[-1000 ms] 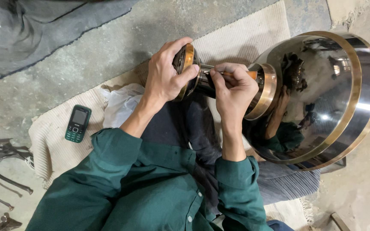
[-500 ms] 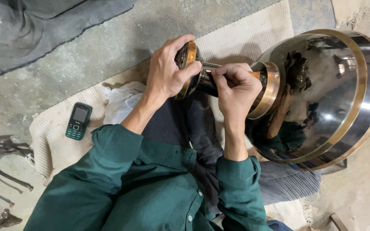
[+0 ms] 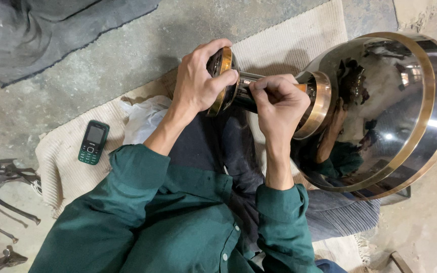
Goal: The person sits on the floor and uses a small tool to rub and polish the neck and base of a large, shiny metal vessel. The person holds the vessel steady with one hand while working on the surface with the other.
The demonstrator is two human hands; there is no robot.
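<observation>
Little has shifted since a second ago: left hand [image 3: 197,81] still clamps the brass disc [image 3: 221,81], right hand [image 3: 279,103] stays curled tight round the dark stem [image 3: 246,93], the mirrored bowl [image 3: 380,111] at three o'clock.

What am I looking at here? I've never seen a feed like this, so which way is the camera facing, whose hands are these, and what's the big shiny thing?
The one view comes from a camera on the person's head, looking down over their green sleeves. Both hands are bare. The left hand grips the round brass-rimmed foot at one end of a large polished metal vessel, lying on its side across the lap. The right hand is closed around the narrow neck between foot and bowl; whether it holds a small tool I cannot tell. The person sits on a woven mat on a concrete floor. A green mobile phone lies on the mat beside the left arm, with crumpled white cloth nearby.
</observation>
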